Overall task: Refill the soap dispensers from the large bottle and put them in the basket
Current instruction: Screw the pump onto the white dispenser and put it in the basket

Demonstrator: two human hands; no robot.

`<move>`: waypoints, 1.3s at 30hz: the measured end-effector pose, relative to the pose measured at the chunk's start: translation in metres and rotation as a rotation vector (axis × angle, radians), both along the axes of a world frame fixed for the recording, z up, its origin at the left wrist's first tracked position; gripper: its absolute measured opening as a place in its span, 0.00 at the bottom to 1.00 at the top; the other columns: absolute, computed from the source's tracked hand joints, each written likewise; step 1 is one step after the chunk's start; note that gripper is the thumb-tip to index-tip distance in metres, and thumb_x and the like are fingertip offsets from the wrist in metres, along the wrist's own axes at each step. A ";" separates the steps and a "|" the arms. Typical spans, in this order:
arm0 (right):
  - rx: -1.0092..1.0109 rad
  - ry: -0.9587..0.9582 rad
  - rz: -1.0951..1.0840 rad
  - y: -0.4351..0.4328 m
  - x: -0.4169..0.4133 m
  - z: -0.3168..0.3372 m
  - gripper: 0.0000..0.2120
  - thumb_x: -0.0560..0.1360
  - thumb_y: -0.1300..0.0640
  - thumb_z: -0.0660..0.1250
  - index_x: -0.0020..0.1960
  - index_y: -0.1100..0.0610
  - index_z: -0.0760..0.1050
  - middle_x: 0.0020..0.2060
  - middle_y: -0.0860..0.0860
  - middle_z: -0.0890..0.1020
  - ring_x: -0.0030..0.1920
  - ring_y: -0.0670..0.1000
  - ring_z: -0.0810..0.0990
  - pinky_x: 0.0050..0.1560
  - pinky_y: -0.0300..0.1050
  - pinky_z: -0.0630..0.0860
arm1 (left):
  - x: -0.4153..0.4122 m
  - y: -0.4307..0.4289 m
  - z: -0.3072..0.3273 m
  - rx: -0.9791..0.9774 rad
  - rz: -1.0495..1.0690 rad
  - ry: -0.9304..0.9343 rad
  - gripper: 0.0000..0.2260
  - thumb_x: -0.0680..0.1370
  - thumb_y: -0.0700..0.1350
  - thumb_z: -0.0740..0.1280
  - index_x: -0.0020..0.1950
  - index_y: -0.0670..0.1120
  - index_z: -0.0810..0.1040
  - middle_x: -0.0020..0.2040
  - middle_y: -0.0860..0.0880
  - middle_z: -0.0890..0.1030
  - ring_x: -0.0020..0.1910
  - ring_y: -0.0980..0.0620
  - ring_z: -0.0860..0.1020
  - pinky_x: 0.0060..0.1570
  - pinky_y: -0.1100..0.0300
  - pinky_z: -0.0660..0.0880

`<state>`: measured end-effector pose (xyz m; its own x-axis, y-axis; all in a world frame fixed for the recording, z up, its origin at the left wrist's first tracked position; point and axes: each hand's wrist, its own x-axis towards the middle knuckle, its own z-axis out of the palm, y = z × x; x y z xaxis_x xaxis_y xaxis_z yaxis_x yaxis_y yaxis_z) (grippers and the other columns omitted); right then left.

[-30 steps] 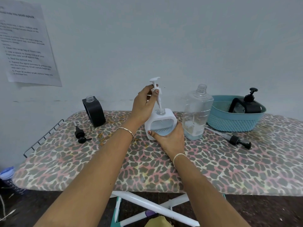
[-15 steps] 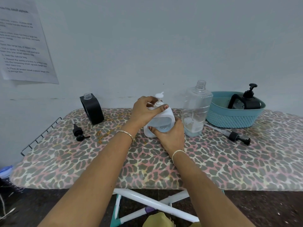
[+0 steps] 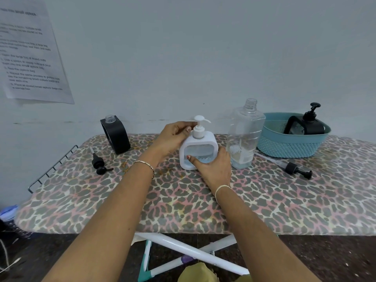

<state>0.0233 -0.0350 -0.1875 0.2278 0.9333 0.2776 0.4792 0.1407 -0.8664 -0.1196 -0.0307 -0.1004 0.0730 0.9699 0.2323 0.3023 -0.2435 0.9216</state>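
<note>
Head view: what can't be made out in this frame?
Head view only.
White square plastic soap dispenser: the right hand covers its lower right corner; the left hand hides part of the pump collar, seating unclear.
Printed paper sheet on the wall: text blurred, left side cut by the frame edge.
Black pump dispenser: lower body hidden behind the teal plastic basket wall.
Blue-capped bottle: cut off at the left edge.

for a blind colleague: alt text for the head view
Left hand holds the pump of a white soap dispenser, right hand grips its body, on a leopard-print board; a black dispenser sits in the teal basket.
</note>
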 end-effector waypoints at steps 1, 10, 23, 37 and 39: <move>-0.005 -0.001 0.001 0.000 0.000 0.000 0.39 0.56 0.32 0.76 0.57 0.53 0.68 0.51 0.49 0.73 0.54 0.51 0.73 0.57 0.50 0.74 | 0.000 -0.001 0.001 -0.018 0.009 -0.015 0.09 0.82 0.44 0.61 0.58 0.51 0.79 0.56 0.54 0.82 0.56 0.56 0.79 0.57 0.61 0.75; 0.004 -0.004 -0.005 -0.001 0.000 0.002 0.39 0.57 0.32 0.76 0.58 0.53 0.68 0.52 0.49 0.73 0.53 0.50 0.73 0.55 0.49 0.75 | 0.031 0.000 0.000 0.227 0.391 0.174 0.27 0.64 0.58 0.78 0.59 0.53 0.75 0.43 0.58 0.79 0.41 0.63 0.75 0.40 0.69 0.71; 0.003 -0.022 -0.008 0.000 0.000 -0.001 0.40 0.57 0.32 0.75 0.60 0.53 0.68 0.53 0.50 0.73 0.54 0.51 0.74 0.55 0.50 0.75 | 0.031 -0.001 0.002 0.202 0.386 0.247 0.19 0.66 0.57 0.77 0.50 0.51 0.75 0.42 0.61 0.76 0.41 0.65 0.73 0.38 0.75 0.66; 0.007 -0.010 0.009 -0.001 0.000 0.000 0.39 0.58 0.33 0.76 0.59 0.53 0.68 0.53 0.49 0.72 0.54 0.49 0.73 0.54 0.46 0.73 | 0.034 -0.002 -0.001 0.160 0.437 0.236 0.19 0.64 0.60 0.77 0.45 0.51 0.76 0.41 0.61 0.78 0.40 0.65 0.75 0.38 0.71 0.70; 0.004 -0.001 0.011 -0.001 0.001 0.000 0.39 0.58 0.34 0.76 0.60 0.53 0.68 0.53 0.49 0.72 0.54 0.49 0.73 0.54 0.45 0.72 | 0.035 0.000 0.001 0.151 0.437 0.260 0.16 0.66 0.57 0.77 0.45 0.51 0.77 0.41 0.60 0.78 0.39 0.64 0.75 0.37 0.72 0.69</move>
<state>0.0238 -0.0358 -0.1878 0.2169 0.9347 0.2817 0.4782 0.1499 -0.8654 -0.0847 -0.0306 -0.0992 -0.2565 0.8799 0.3999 0.6191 -0.1682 0.7671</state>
